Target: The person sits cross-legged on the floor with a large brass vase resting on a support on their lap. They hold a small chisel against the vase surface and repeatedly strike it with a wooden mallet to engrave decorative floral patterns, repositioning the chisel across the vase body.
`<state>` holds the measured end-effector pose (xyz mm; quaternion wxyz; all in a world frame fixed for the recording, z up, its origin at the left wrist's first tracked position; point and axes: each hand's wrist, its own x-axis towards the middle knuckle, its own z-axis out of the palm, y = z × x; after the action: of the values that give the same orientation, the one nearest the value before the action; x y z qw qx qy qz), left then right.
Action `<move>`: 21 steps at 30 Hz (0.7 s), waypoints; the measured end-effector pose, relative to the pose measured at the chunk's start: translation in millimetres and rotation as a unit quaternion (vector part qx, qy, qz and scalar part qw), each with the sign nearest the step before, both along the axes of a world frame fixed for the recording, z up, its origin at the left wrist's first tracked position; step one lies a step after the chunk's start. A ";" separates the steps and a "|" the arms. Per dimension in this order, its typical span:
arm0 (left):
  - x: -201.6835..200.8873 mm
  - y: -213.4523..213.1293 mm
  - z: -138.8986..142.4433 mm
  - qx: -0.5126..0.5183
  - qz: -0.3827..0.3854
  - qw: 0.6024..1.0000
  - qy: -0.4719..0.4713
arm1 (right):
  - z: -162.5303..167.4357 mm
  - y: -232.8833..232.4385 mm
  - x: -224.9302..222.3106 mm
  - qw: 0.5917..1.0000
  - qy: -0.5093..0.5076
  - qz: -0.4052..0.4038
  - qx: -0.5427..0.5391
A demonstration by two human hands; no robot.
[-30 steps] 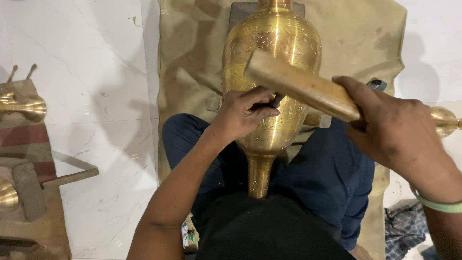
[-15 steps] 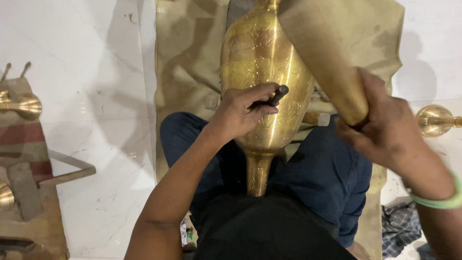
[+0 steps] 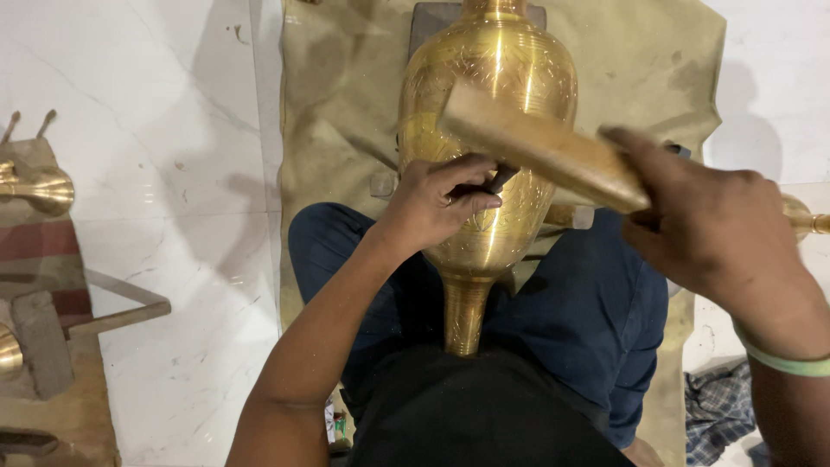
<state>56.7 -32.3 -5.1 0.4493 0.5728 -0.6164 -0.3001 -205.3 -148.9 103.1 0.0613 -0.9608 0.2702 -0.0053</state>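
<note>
A large engraved brass vase [image 3: 484, 95] lies across my lap, its narrow neck pointing toward my body. My left hand [image 3: 437, 203] rests on the vase's belly and pinches a small dark chisel [image 3: 500, 179] against the metal. My right hand [image 3: 709, 216] grips a wooden mallet block [image 3: 536, 151], whose far end sits right above the chisel's top. A green band circles my right wrist. My legs in blue trousers [image 3: 588, 320] support the vase.
An olive cloth [image 3: 337, 112] covers the white marble floor [image 3: 156, 130] under the vase. At the left are brass pieces [image 3: 39, 186], a hammer [image 3: 52, 333] and a wooden board. Another brass part [image 3: 804, 218] peeks out at the right, beside checked fabric [image 3: 713, 406].
The mallet was raised upright half a second ago and has now swung back down onto the chisel. My left hand has kept the chisel on the vase.
</note>
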 end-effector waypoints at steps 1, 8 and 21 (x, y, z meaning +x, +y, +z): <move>-0.3 0.5 -0.2 -0.014 -0.006 1.000 0.023 | -0.1 0.8 0.0 0.995 -0.069 -0.035 0.067; -2.6 -0.1 0.0 -0.031 -0.010 0.999 0.026 | 2.8 6.4 7.7 0.984 -0.124 -0.066 0.111; -2.4 -0.6 0.9 -0.046 -0.001 0.999 0.005 | -1.2 2.5 7.3 0.969 -0.172 -0.100 0.147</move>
<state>54.3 -32.9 -4.1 0.4779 0.5494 -0.6279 -0.2748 -198.0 -146.4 102.0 0.2461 -0.8942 0.3480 -0.1369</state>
